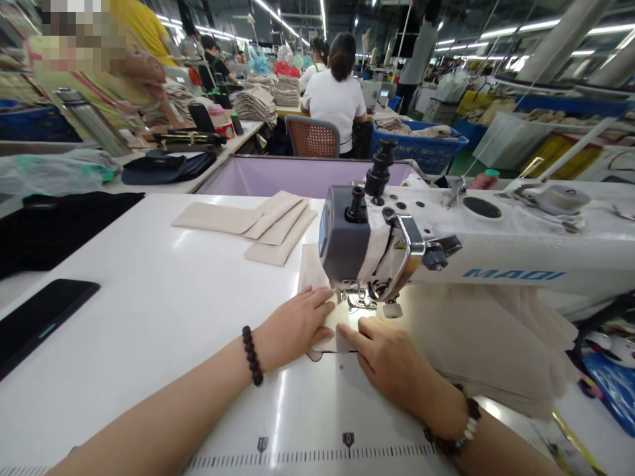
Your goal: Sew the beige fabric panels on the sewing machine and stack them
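A beige fabric piece [310, 261] lies on the white table under the head of the sewing machine [347, 231]. My left hand [297, 320] rests on this piece, left of the presser foot [361, 301], with its fingers stretched out. In front of the foot, my right hand [391, 354] touches the near end of the piece with its extended index finger; its other fingers are bent and partly hidden. Behind my left hand, several beige strips [280, 228] lie fanned out. Larger beige fabric [476, 337] is bunched under the machine arm, to the right of my right hand.
A black phone [47, 320] and black cloth [64, 225] lie at the left. A ruler scale [307, 456] runs along the table's front edge. Beyond the table are a lilac bin [278, 175], a blue crate [421, 149] with fabric, and a seated person in white [337, 92].
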`<state>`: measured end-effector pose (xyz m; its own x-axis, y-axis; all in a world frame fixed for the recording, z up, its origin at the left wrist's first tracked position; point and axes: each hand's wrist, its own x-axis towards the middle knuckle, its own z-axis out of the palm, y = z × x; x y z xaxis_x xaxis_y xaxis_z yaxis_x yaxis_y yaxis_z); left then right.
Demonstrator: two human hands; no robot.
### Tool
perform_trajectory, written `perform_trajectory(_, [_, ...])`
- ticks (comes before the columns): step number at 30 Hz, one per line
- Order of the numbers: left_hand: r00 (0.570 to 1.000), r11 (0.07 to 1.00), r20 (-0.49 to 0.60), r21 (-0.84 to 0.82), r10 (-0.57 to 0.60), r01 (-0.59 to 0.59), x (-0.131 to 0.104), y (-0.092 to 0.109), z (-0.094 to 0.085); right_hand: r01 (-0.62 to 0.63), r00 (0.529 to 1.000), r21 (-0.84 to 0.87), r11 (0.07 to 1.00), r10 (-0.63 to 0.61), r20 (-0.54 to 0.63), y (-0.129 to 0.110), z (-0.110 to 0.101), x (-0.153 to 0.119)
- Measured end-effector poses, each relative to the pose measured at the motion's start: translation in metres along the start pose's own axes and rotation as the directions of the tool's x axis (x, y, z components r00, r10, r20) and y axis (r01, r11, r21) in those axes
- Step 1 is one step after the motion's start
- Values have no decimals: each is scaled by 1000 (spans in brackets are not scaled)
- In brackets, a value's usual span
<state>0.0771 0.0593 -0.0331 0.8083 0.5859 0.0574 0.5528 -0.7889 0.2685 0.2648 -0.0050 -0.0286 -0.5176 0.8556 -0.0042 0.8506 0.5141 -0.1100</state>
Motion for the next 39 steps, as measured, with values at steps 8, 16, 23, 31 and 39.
perform_trajectory(8, [1000, 1000, -24, 3, 16, -16, 1, -7, 2, -19, 1000, -5, 1000, 20, 11, 0, 4, 0])
perform_trajectory(16, [1000, 1000, -5, 5, 11, -11, 1, -6, 1, -24, 999, 1, 1000, 24, 26, 1, 4, 1])
perform_trajectory(23, [1000, 1000, -23, 12, 14, -13, 4, -9, 1, -44, 999, 47, 998, 44, 13, 2, 0, 1])
perform_trajectory(31, [981, 986, 99, 5, 168, -169, -3, 2, -2, 40, 999, 58, 997, -40, -3, 5, 1, -2])
perform_trajectory(39, [995, 995, 22, -19, 96, -96, 2, -2, 1, -72, 997, 41, 997, 71, 25, 3, -1, 4])
